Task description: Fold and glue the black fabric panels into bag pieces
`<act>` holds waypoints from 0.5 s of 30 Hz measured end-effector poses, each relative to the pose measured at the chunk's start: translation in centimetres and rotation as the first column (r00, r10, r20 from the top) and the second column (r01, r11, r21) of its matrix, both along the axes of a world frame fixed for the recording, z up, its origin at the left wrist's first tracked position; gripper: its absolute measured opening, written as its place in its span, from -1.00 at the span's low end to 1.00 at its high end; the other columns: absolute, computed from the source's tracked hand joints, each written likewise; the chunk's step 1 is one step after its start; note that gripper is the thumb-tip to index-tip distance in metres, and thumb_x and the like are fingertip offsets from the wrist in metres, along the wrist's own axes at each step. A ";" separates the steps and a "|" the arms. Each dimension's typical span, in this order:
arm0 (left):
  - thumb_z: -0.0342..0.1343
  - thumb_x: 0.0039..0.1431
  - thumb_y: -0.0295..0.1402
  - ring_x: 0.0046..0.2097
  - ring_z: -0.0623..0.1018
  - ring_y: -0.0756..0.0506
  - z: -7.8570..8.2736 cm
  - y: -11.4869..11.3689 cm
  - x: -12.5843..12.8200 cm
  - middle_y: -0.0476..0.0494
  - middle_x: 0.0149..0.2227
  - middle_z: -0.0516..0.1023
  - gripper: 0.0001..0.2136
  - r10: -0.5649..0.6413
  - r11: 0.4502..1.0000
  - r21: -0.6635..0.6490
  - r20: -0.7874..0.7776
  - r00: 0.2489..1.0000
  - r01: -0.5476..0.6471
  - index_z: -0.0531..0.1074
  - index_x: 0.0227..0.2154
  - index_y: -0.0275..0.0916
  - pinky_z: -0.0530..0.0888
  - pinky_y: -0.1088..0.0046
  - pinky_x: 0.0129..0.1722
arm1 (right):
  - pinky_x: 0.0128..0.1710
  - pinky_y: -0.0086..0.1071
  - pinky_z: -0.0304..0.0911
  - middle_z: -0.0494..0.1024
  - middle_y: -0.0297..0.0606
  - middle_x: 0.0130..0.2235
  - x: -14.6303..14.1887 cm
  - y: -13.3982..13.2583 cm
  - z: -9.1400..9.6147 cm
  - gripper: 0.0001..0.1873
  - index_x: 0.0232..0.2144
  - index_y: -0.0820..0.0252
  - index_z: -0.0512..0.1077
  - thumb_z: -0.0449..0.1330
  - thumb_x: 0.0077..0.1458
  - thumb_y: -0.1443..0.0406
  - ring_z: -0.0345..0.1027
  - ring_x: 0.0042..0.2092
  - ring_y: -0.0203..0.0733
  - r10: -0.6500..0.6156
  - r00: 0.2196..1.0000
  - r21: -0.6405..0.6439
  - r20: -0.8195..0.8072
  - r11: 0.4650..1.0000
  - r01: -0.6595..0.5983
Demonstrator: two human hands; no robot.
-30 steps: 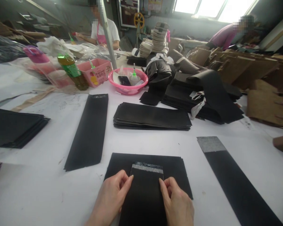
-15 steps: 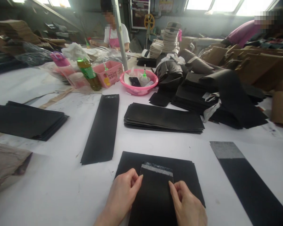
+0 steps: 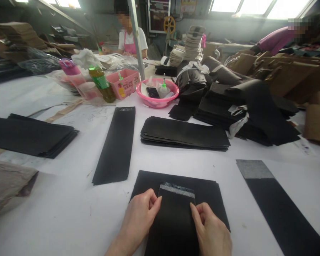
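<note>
Looks like a light, bendy, perhaps slick black strip point(image 3: 173, 224), at six o'clock over a wider black sheet point(image 3: 206, 190), pinched by left hand point(image 3: 141, 211) at its nine-o'clock edge and right hand point(image 3: 213, 225) at its three-o'clock edge, best held there, off the shiny end point(image 3: 177, 186).

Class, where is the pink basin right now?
In the head view, the pink basin sits upper centre, just right of the pink box and beyond the stack of black strips.

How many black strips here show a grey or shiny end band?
3: a held strip between left hand and right hand; a right-side strip; a farther strip left of centre. Others may lie hidden underneath.
</note>
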State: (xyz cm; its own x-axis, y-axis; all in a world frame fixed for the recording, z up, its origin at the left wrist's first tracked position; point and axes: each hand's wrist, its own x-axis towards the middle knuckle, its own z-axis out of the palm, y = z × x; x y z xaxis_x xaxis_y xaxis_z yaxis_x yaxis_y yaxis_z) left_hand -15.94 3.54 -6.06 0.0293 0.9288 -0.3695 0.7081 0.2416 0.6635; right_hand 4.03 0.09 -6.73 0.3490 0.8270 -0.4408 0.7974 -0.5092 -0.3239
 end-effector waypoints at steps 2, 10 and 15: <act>-0.08 0.26 -0.14 -0.56 0.40 -0.02 -0.2 0.0 0.0 0.04 -0.63 0.39 -0.66 -0.002 1.000 -0.004 -0.008 1.000 0.002 0.24 -0.58 -0.19 0.12 0.50 -0.56 | -0.46 -0.37 0.05 0.47 -0.42 -0.55 -0.2 0.0 0.2 -0.60 -0.49 0.00 0.29 -0.09 0.22 -0.05 0.40 -0.43 -0.13 -0.005 1.000 0.028 0.006 1.000 0.005; -0.10 0.26 -0.14 -0.58 0.37 -0.02 -0.5 -0.1 0.2 0.05 -0.65 0.38 -0.67 -0.039 0.999 -0.003 -0.067 0.997 0.039 0.22 -0.57 -0.18 0.11 0.50 -0.54 | -0.50 -0.41 0.02 0.48 -0.42 -0.56 -0.5 0.1 0.5 -0.64 -0.51 0.03 0.30 -0.04 0.25 0.06 0.41 -0.46 -0.17 -0.006 0.999 0.113 0.035 0.994 0.002; -0.09 0.26 -0.16 -0.56 0.37 -0.02 -0.3 -0.1 0.3 0.05 -0.63 0.39 -0.69 -0.063 0.998 0.006 -0.123 0.990 0.064 0.22 -0.56 -0.18 0.10 0.49 -0.52 | -0.50 -0.41 -0.01 0.46 -0.43 -0.57 -0.5 0.0 0.8 -0.65 -0.51 0.04 0.28 -0.03 0.25 0.06 0.39 -0.48 -0.19 -0.005 0.999 0.109 0.032 0.994 0.002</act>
State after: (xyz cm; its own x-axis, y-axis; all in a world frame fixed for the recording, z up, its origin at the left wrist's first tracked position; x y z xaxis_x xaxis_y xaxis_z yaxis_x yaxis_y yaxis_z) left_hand -15.64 3.42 -6.35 0.0436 0.9302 -0.3645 0.7980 0.1871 0.5728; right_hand 3.58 0.10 -5.95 0.3648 0.8680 -0.3369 0.8065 -0.4754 -0.3514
